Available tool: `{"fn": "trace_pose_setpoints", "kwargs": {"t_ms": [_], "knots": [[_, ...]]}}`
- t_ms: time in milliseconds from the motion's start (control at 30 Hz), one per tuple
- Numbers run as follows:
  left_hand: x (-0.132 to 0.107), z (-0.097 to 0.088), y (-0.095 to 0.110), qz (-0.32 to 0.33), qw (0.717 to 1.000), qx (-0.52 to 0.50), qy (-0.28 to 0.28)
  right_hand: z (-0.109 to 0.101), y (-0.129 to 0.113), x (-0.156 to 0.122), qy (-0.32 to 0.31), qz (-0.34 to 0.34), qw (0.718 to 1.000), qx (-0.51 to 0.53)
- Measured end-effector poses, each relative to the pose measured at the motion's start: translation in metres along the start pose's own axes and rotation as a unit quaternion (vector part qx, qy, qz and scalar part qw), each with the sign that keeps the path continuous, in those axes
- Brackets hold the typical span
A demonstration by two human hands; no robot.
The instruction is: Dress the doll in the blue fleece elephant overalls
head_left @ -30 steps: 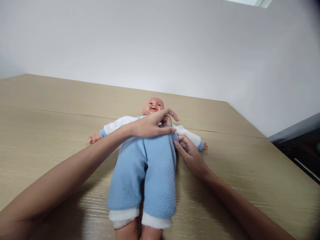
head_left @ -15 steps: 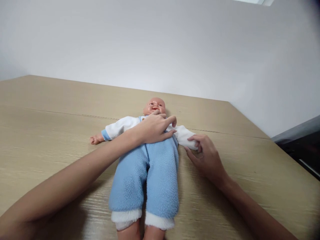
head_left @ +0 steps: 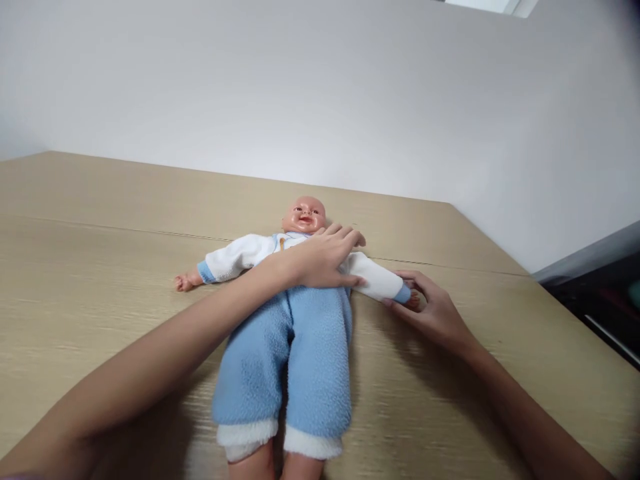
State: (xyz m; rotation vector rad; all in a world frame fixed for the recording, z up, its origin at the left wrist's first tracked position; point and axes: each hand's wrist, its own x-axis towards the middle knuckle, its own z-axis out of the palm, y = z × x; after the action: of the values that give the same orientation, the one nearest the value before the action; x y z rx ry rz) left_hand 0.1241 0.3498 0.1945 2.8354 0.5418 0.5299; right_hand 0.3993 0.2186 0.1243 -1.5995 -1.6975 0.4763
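Note:
A baby doll (head_left: 285,347) in a light blue fleece romper with white sleeves lies on its back on the wooden table (head_left: 100,267), head away from me. My left hand (head_left: 323,257) lies flat on the doll's chest, fingers stretched toward its far shoulder. My right hand (head_left: 433,307) is at the end of the doll's white sleeve (head_left: 375,280), fingers curled around the blue cuff and the doll's small hand. The doll's other arm (head_left: 220,263) stretches out to the left.
The table's right edge runs diagonally from back to front at the right. Beyond it stands a dark piece of furniture (head_left: 600,293). A plain white wall (head_left: 320,87) rises behind the table.
My right hand has slid outward along the doll's sleeve from its side to the cuff, drawing that arm straight. My left hand has flattened on the chest.

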Motion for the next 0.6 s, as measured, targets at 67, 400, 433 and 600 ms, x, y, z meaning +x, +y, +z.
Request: {"fn": "trace_pose_setpoints", "kwargs": {"t_ms": [67, 400, 433, 600], "knots": [[0.005, 0.006, 0.002, 0.004, 0.999, -0.022, -0.028, 0.005, -0.012, -0.004, 0.042, 0.04, 0.996, 0.069], [-0.001, 0.022, 0.002, 0.032, 0.999, -0.009, 0.005, 0.03, -0.055, -0.018, 0.049, 0.066, 0.955, 0.284], [-0.003, 0.021, 0.001, 0.03, 0.999, -0.027, 0.025, 0.032, -0.05, -0.019, 0.036, 0.075, 0.955, 0.283], [-0.013, 0.02, -0.006, 0.01, 0.983, -0.133, 0.123, 0.051, -0.038, -0.022, -0.09, 0.074, 0.978, 0.174]]}}
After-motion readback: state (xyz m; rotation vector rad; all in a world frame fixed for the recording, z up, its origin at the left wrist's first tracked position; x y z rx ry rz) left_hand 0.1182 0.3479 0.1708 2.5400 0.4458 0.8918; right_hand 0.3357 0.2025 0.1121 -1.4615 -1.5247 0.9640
